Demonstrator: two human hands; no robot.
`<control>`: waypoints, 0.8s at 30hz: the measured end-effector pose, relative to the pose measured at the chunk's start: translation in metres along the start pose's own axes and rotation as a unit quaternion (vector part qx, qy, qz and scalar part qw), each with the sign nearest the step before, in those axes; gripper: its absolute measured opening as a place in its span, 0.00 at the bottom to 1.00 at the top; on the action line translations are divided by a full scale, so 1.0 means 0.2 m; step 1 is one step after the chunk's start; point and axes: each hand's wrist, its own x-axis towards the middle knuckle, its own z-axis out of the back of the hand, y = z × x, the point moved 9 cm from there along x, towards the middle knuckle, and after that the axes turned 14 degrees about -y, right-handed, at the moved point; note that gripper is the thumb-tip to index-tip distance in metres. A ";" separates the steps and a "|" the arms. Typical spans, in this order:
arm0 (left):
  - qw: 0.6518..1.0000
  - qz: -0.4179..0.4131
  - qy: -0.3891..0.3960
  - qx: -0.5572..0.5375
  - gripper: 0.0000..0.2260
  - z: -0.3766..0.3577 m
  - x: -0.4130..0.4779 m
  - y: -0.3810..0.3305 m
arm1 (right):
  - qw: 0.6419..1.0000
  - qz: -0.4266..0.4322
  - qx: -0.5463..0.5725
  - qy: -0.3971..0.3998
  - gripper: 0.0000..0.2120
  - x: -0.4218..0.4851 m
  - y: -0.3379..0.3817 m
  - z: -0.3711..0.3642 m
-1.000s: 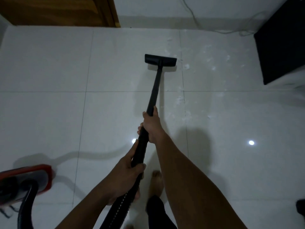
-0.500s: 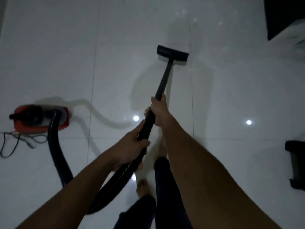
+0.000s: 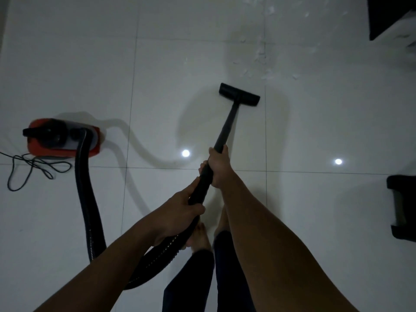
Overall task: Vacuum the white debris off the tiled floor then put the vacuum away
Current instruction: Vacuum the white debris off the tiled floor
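A black vacuum wand [image 3: 227, 124] runs from my hands to its flat black floor head [image 3: 239, 95], which rests on the white tiled floor [image 3: 67, 64]. My right hand [image 3: 218, 167] grips the wand higher up; my left hand [image 3: 180, 210] grips it lower, where the ribbed black hose [image 3: 86, 199] begins. The hose curves left to the red and black vacuum body [image 3: 60, 138]. White debris [image 3: 263, 57] lies scattered beyond the floor head, along a grout line, apart from it.
A thin black cord [image 3: 29, 170] lies tangled left of the vacuum body. A dark object [image 3: 389, 14] stands at the top right and another black item [image 3: 403, 206] at the right edge. My bare feet [image 3: 200, 239] stand below my hands.
The floor head has been drawn back toward me, away from the debris. The view tilted down, bringing the vacuum body and cord fully into sight. Both hands keep their grip.
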 end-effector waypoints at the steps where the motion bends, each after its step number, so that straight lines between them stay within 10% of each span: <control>1: 1.000 -0.007 -0.002 0.000 0.34 -0.01 0.01 0.00 | 1.000 0.000 -0.005 0.000 0.28 0.01 0.00 0.00; 24: 0.991 0.008 -0.046 -0.122 0.33 -0.05 0.46 -0.51 | 0.992 0.029 -0.108 0.051 0.26 0.34 0.68 -0.20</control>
